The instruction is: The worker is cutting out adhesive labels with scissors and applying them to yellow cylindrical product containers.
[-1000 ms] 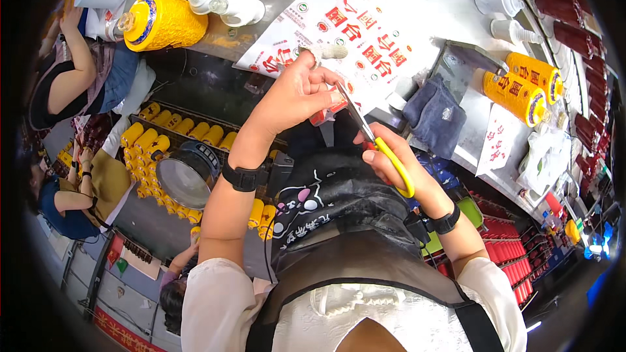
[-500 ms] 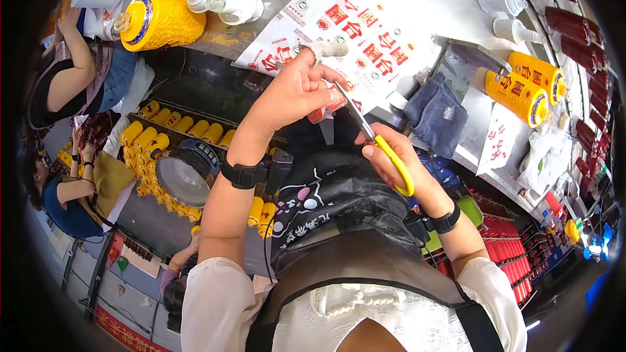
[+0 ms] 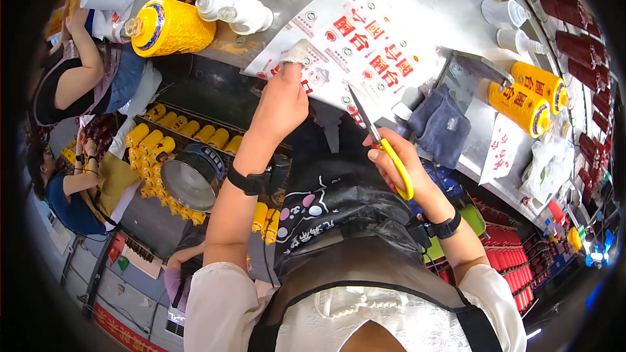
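Note:
My right hand (image 3: 396,160) grips yellow-handled scissors (image 3: 394,163). Their blades look closed and point away from me, over the near edge of a white sheet (image 3: 339,3) printed with red characters and small round marks. Further left, at the same edge of the sheet, is my left hand (image 3: 283,101), back of the hand upward and fingers curled in. A pale cloth finger cover (image 3: 297,51) on one of its fingers lies over the sheet. Whatever the curled fingers hold, if anything, is hidden beneath the hand.
An embossed yellow bottle (image 3: 173,26) and white stoppers (image 3: 244,14) stand left of the sheet. To the right are a dark blue cloth (image 3: 440,120), yellow bottles (image 3: 518,107) lying down and a plastic bag (image 3: 548,166). Co-workers (image 3: 78,182) are at the left.
My left hand has drawn left, away from the scissors, and turned its back upward. The red-and-white piece seen at its fingers before no longer shows. The scissors have barely moved.

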The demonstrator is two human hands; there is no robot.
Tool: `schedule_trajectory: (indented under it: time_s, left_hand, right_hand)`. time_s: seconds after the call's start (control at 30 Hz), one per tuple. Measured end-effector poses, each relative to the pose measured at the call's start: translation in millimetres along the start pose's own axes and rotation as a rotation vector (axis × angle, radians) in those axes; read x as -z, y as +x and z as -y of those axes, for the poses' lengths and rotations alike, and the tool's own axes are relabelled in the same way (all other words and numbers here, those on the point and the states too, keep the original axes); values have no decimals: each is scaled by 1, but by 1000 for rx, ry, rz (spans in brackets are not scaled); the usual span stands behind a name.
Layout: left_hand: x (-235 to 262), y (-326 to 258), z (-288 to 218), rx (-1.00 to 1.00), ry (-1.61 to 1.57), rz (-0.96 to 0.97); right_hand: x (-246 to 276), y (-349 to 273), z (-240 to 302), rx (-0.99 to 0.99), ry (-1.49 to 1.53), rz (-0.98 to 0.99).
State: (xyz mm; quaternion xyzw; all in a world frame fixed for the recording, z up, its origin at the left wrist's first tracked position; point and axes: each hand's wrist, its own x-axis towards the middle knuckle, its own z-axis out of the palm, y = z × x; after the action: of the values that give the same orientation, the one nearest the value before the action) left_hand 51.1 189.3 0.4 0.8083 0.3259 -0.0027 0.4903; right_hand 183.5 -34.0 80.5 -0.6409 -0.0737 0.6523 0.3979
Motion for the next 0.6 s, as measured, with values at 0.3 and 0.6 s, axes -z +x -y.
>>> schedule_trajectory:
  time_s: [0.3, 0.6]
  left_hand:
    - [20, 16, 1, 194, -449, 72]
    - [20, 5, -12, -70, 457, 54]
  right_hand:
    - [-3, 4, 2, -34, -7, 5]
    - [-10, 10, 5, 1, -9, -8]
